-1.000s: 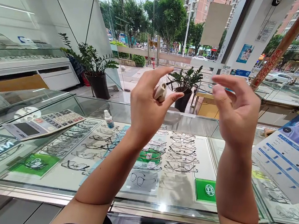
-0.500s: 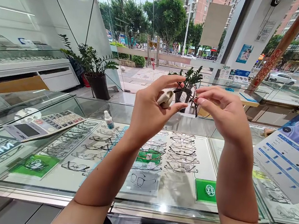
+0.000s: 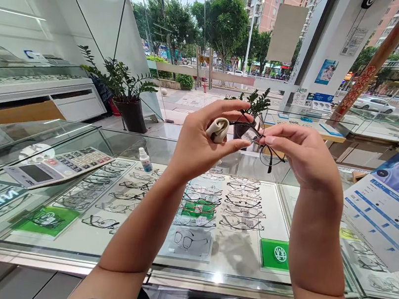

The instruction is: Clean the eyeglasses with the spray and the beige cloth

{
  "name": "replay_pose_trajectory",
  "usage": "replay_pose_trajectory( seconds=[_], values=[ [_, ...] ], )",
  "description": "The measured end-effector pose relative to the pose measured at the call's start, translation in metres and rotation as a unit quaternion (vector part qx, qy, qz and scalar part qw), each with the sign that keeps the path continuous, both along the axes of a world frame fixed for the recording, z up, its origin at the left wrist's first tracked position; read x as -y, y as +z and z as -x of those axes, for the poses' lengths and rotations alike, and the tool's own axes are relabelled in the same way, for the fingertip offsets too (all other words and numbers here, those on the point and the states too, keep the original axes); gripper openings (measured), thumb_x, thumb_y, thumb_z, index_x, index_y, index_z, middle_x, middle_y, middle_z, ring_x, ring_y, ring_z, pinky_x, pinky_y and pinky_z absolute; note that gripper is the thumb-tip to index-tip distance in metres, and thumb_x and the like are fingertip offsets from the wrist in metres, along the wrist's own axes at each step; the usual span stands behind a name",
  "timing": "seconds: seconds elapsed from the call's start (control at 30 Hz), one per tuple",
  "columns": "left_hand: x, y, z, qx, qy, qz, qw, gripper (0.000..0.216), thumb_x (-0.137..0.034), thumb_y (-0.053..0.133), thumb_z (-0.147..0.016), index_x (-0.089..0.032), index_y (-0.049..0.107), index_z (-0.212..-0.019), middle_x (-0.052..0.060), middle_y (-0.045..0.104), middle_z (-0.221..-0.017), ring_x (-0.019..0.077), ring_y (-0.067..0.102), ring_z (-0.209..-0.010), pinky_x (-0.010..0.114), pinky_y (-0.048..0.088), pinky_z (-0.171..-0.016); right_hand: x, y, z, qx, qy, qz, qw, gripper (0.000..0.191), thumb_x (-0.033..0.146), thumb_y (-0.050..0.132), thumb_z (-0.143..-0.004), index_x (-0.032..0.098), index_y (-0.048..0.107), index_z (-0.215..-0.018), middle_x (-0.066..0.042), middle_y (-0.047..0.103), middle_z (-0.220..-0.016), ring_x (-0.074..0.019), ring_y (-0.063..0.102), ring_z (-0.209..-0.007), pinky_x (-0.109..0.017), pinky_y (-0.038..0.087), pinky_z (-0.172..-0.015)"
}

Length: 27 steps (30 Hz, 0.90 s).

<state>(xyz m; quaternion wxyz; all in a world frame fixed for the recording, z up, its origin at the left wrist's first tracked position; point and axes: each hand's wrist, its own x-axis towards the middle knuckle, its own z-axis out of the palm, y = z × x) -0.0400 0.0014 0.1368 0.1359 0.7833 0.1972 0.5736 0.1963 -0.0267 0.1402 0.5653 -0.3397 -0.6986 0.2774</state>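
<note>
A pair of thin dark-framed eyeglasses (image 3: 272,155) is held up above the glass counter, tilted, with a small white tag near one lens. My right hand (image 3: 306,153) pinches the frame between thumb and fingertips near the middle. My left hand (image 3: 201,137) has its fingers and thumb around the other lens, at the rim. A rolled beige cloth (image 3: 218,130) is tucked in the left palm. Whether the cloth touches the glasses is hard to make out.
Below lies a glass display counter (image 3: 234,269) with rows of eyeglasses (image 3: 243,223) inside. On its top are a calculator (image 3: 58,167), a small white spray bottle (image 3: 145,160) and a printed leaflet stand (image 3: 388,212). Potted plants (image 3: 131,114) stand beyond, before the window.
The eyeglasses have turned, so the right-hand lens and a temple now hang lower and show more clearly. My right hand has shifted slightly right and down; the left hand slightly left.
</note>
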Motion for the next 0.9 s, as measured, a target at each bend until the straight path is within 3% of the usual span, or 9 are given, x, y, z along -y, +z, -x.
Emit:
replay_pose_trajectory(
  seconds=[0.1,0.23,0.33,0.4,0.47,0.67,0.9],
  values=[
    [-0.003,-0.001,-0.001,-0.006,0.004,-0.015,1.000,0.062,-0.062,0.093,-0.087,-0.031,0.076,-0.137,0.011,0.084,-0.127,0.0294,0.082,-0.106,0.034,0.061,-0.062,-0.002,-0.001,0.002,-0.007,-0.005,-0.011,1.000,0.013,0.039,0.088,-0.085,0.027,0.084,-0.084,-0.002,0.084,-0.089,-0.0197,0.074,-0.084,-0.041,0.064,-0.084],
    [-0.008,-0.003,0.001,0.026,0.034,-0.080,0.996,0.075,-0.062,0.097,-0.083,-0.035,0.070,-0.149,0.009,0.081,-0.134,0.0225,0.078,-0.092,0.031,0.055,-0.056,-0.007,-0.004,0.006,-0.023,-0.036,-0.045,0.998,0.012,0.038,0.085,-0.088,0.026,0.084,-0.086,-0.002,0.084,-0.092,-0.0203,0.076,-0.086,-0.042,0.065,-0.085],
    [0.000,-0.004,0.001,0.091,0.097,-0.105,0.986,0.053,-0.062,0.091,-0.090,-0.033,0.079,-0.132,0.005,0.083,-0.119,0.0202,0.075,-0.088,0.032,0.057,-0.061,-0.008,-0.006,0.011,-0.026,-0.076,-0.095,0.992,0.012,0.040,0.084,-0.091,0.028,0.082,-0.089,-0.003,0.085,-0.099,-0.0215,0.078,-0.091,-0.044,0.067,-0.088],
    [0.010,-0.005,-0.002,0.089,0.120,-0.067,0.987,0.034,-0.061,0.084,-0.097,-0.029,0.085,-0.107,0.003,0.082,-0.098,0.0194,0.073,-0.083,0.033,0.058,-0.066,-0.005,-0.007,0.017,-0.016,-0.105,-0.130,0.986,0.011,0.038,0.083,-0.093,0.028,0.081,-0.089,-0.004,0.085,-0.105,-0.0230,0.079,-0.097,-0.046,0.066,-0.095],
    [0.018,-0.006,-0.008,0.066,0.108,-0.017,0.992,0.037,-0.063,0.082,-0.098,-0.026,0.085,-0.091,0.001,0.078,-0.080,0.0179,0.068,-0.073,0.032,0.055,-0.062,0.001,-0.007,0.025,0.004,-0.141,-0.164,0.976,0.010,0.034,0.081,-0.096,0.028,0.080,-0.088,-0.005,0.085,-0.109,-0.0252,0.079,-0.105,-0.048,0.064,-0.103],
    [0.017,-0.006,-0.017,0.067,0.061,0.082,0.992,0.045,-0.067,0.087,-0.091,-0.022,0.086,-0.084,0.001,0.069,-0.065,0.0157,0.060,-0.063,0.028,0.043,-0.051,0.010,-0.013,0.048,0.086,-0.237,-0.241,0.937,0.011,0.027,0.072,-0.100,0.026,0.080,-0.093,-0.007,0.085,-0.112,-0.0302,0.078,-0.115,-0.053,0.059,-0.112],
    [0.009,-0.004,-0.011,0.069,0.060,0.148,0.985,0.037,-0.054,0.095,-0.085,-0.020,0.084,-0.083,0.000,0.067,-0.066,0.0137,0.057,-0.063,0.026,0.041,-0.053,0.013,-0.017,0.059,0.173,-0.285,-0.241,0.912,0.021,0.025,0.063,-0.103,0.026,0.084,-0.103,-0.009,0.086,-0.123,-0.0327,0.078,-0.122,-0.054,0.057,-0.112]
  ],
)
